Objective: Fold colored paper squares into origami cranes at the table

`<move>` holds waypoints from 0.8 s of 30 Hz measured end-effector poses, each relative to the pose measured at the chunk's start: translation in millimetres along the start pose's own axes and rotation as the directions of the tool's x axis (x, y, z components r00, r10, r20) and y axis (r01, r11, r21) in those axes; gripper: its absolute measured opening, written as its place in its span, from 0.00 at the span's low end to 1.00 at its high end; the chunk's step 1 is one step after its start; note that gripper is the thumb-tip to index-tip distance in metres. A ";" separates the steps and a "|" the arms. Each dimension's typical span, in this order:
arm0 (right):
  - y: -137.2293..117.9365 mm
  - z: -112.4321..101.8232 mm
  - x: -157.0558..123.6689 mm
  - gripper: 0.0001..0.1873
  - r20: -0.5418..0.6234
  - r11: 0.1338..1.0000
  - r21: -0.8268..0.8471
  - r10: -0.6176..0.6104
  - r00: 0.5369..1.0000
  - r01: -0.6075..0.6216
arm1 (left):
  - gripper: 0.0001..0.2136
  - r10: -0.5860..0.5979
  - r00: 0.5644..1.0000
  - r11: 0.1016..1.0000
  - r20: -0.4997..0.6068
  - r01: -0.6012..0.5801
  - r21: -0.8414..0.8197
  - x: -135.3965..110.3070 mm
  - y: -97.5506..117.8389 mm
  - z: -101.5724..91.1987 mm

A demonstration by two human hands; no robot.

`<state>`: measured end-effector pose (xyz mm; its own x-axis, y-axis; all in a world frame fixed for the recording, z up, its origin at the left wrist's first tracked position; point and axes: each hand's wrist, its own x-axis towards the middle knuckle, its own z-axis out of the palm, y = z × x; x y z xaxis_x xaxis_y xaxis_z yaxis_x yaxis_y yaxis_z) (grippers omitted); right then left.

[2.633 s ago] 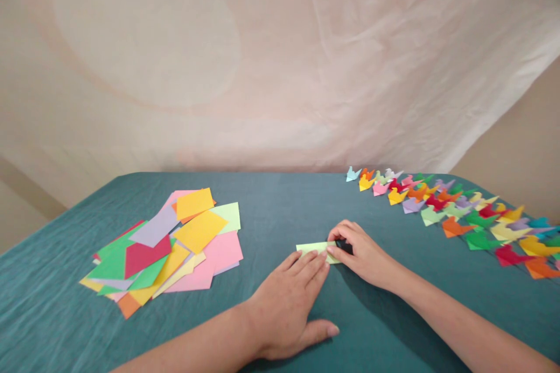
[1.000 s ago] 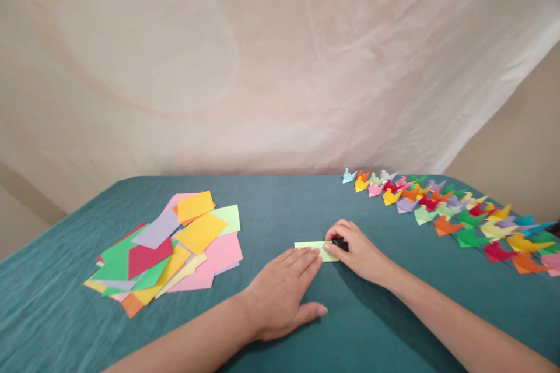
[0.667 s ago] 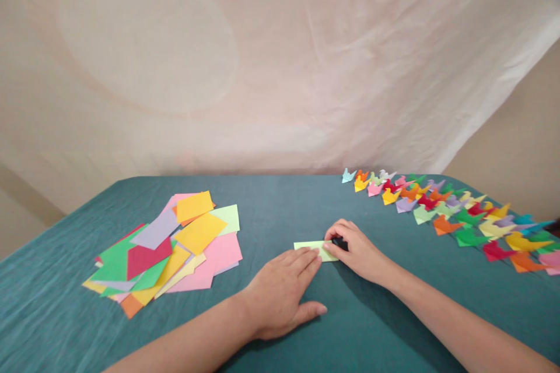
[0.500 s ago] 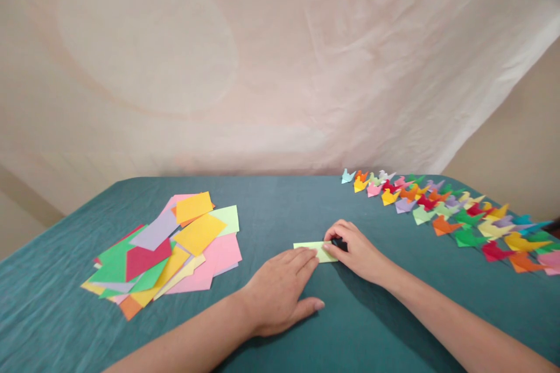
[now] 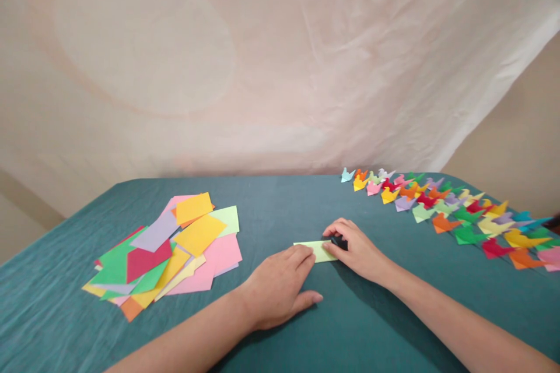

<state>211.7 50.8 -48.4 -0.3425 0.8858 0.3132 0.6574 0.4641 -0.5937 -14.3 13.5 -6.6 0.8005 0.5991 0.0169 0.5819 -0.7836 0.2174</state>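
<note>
A pale green folded paper strip [image 5: 322, 251] lies flat on the cloth between my hands. My left hand [image 5: 280, 285] is open, its fingers laid over the strip's left part and its thumb spread apart on the cloth. At the strip's right end, my right hand [image 5: 359, 250] is closed around a small black object [image 5: 339, 242], with thumb and fingertips at the paper. Most of that black object is hidden by the fingers, so its kind is unclear.
To the left spreads a loose pile of coloured paper sheets [image 5: 196, 236]. Rows of small folded paper birds [image 5: 444, 222] in many colours stand along the right side. A teal cloth [image 5: 271, 204] covers the table, and a pale fabric sheet [image 5: 271, 70] hangs behind it.
My left fingers have drawn back slightly to the left on the strip. My right hand has shifted only a little, still gripping the black object at the strip's right end.
</note>
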 end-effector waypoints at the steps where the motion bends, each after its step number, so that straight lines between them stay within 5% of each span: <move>1: -1.8 -1.1 -0.2 0.06 -0.022 1.000 0.009 -0.016 1.000 0.017 | 0.26 -0.001 1.000 1.000 0.000 0.001 0.004 0.2 0.1 -0.2; 4: -13.0 -6.8 -2.7 0.07 -0.078 0.992 -0.018 -0.128 0.989 0.127 | 0.27 -0.002 1.000 1.000 -0.002 0.002 0.008 0.8 0.7 -0.7; 10: -39.6 -10.5 -19.7 0.09 0.089 0.884 -0.266 -0.375 0.923 0.385 | 0.26 0.010 1.000 1.000 -0.019 -0.010 0.008 1.2 2.0 -1.9; 24: -36.4 0.0 -33.9 0.14 0.177 0.825 -0.389 -0.370 0.912 0.410 | 0.27 0.019 1.000 0.999 -0.016 -0.019 0.040 1.4 2.0 0.5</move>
<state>199.4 3.9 -37.4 -0.6742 0.6369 0.3738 0.6631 0.7449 -0.0733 -11.9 12.7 -6.6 0.8092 0.5864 0.0370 0.5721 -0.8007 0.1779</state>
